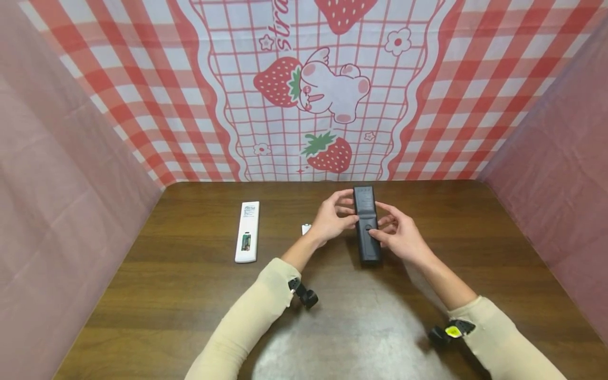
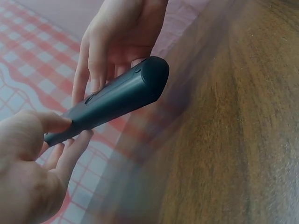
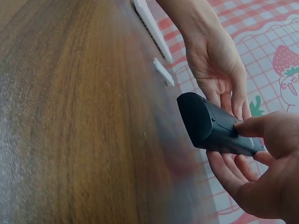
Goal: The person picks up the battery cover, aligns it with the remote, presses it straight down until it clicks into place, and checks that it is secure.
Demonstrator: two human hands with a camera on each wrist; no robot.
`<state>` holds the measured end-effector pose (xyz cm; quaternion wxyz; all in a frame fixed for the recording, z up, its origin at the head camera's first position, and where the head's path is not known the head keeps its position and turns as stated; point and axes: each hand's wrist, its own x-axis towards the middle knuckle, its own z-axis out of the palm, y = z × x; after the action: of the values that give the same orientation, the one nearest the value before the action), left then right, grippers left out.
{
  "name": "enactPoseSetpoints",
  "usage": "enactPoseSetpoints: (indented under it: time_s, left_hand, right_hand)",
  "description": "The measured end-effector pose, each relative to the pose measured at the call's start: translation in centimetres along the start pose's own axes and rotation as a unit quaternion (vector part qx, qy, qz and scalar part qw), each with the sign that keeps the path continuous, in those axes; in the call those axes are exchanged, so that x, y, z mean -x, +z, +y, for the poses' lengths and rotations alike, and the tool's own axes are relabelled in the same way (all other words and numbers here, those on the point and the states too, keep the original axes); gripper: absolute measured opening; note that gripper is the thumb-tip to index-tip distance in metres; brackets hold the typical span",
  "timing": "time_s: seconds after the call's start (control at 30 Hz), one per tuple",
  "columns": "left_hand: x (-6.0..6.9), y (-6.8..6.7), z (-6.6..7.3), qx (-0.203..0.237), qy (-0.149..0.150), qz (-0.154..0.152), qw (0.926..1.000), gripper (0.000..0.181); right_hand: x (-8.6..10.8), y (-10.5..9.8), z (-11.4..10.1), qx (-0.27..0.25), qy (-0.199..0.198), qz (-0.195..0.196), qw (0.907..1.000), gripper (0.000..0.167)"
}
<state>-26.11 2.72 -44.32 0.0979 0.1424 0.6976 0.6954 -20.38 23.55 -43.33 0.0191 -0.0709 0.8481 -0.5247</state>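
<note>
A black remote control (image 1: pixel 364 203) is held above the table by both hands, its back facing the head camera. My left hand (image 1: pixel 332 215) grips its upper part from the left, thumb on the near face and fingers along the side. From the right, my right hand (image 1: pixel 404 235) holds the lower half, with its thumb pressing on the back cover near a small round notch. In the left wrist view the remote's rounded end (image 2: pixel 156 79) points away from the left hand. The right wrist view shows the cover's seam beside the right thumb (image 3: pixel 250 126).
To the left, a white remote control (image 1: pixel 247 232) lies face down, its battery compartment uncovered with a battery inside. A small white battery cover (image 1: pixel 306 228) lies partly hidden behind the left wrist. The brown wooden table (image 1: pixel 157 295) meets a strawberry-print cloth (image 1: pixel 332 95) at the back.
</note>
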Motion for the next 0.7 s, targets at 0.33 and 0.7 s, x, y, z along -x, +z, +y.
enactPoseSetpoints:
  time_s: [0.33, 0.7]
  left_hand:
    - [0.11, 0.24, -0.69, -0.003, -0.016, 0.001, 0.9999, 0.073]
    - [0.33, 0.76, -0.79, 0.003, -0.049, 0.001, 0.9988, 0.071]
  right_hand:
    - [0.23, 0.52, 0.43, 0.004, 0.004, 0.009, 0.9999, 0.076]
    - [0.31, 0.45, 0.58, 0.017, 0.021, 0.000, 0.9996, 0.076]
